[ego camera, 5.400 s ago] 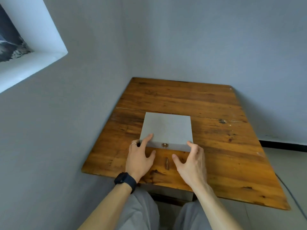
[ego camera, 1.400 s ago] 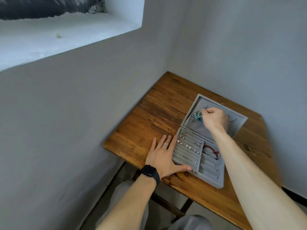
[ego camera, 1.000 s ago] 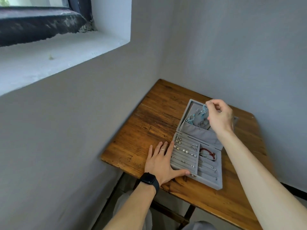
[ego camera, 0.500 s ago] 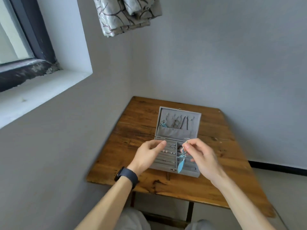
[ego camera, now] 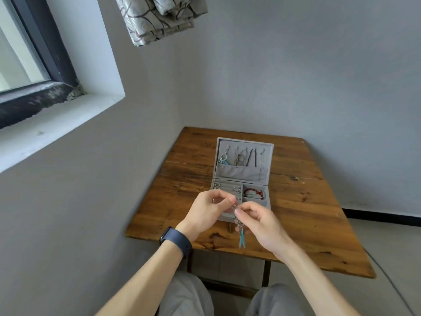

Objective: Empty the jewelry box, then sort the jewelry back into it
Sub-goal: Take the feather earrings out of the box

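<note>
A grey jewelry box [ego camera: 241,176] lies open on the wooden table [ego camera: 296,213], its lid laid back toward the wall. In the lid hang a matching turquoise earring [ego camera: 223,160] and several chains. A red bracelet [ego camera: 254,193] lies in the box's right compartment, and small studs sit in the ring rows on the left. My left hand [ego camera: 208,212] and my right hand [ego camera: 259,221] meet above the box's near edge. Both pinch the top of a dangling turquoise earring [ego camera: 241,237], which hangs down between them.
The table stands in a corner, with grey walls at its left and far sides. A window sill [ego camera: 52,119] is up at the left and a patterned curtain [ego camera: 159,17] hangs above. My knees show below the table's near edge.
The box went from shut to open. My right hand took a turquoise earring from the lid and brought it near. My left hand left the box and now pinches the earring too.
</note>
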The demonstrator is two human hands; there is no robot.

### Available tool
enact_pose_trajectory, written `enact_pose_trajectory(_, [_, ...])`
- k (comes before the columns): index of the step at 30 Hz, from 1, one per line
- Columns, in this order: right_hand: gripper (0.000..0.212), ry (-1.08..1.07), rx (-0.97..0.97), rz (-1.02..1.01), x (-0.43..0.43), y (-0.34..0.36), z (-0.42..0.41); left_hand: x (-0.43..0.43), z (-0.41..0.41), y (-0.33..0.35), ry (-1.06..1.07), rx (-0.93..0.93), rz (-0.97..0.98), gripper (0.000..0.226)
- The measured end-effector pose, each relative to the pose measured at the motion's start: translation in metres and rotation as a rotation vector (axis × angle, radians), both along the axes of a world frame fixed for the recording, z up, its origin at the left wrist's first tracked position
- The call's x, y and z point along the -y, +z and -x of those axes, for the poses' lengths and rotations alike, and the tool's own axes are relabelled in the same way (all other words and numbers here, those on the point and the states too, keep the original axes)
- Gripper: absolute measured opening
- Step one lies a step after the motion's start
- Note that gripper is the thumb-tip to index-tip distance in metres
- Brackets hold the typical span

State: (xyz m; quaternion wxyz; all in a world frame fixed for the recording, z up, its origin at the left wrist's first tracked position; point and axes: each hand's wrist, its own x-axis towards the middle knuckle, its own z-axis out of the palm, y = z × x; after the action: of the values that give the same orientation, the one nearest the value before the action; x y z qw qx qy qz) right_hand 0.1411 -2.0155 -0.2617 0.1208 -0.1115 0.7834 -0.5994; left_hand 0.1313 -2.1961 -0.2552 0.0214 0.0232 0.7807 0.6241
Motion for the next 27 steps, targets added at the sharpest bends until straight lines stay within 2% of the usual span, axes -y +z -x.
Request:
enact_pose_trajectory(7, [0.017, -0.081, 0.062, 0.084, 0.016, -0.013, -0.007, 0.013, 0.002, -0.001, 0.088, 0.045, -0.099, 0.023])
enact_pose_trajectory(12, [0.016, -0.084, 0.001, -0.026, 0.051, -0.038, -0.006, 0.055, 0.01, -0.011, 0.233, 0.151, -0.046, 0.019])
enact_pose_trajectory(15, [0.021, -0.051, -0.1, -0.227, 0.084, -0.06, -0.004, 0.096, 0.024, -0.027, 0.269, 0.185, 0.113, 0.015])
enact_pose_trajectory(21, [0.023, 0.064, -0.369, -0.526, 0.146, -0.082, 0.005, 0.165, 0.052, -0.058, 0.158, 0.199, 0.619, 0.019])
enact_pose_trajectory(25, [0.02, 0.085, -0.445, -0.597, 0.17, -0.095, 0.012, 0.181, 0.065, -0.072, 0.134, 0.175, 0.715, 0.006])
enact_pose_trajectory(27, [0.015, 0.053, -0.464, -0.602, 0.178, -0.098, 0.014, 0.185, 0.071, -0.08, 0.122, 0.118, 0.782, 0.008])
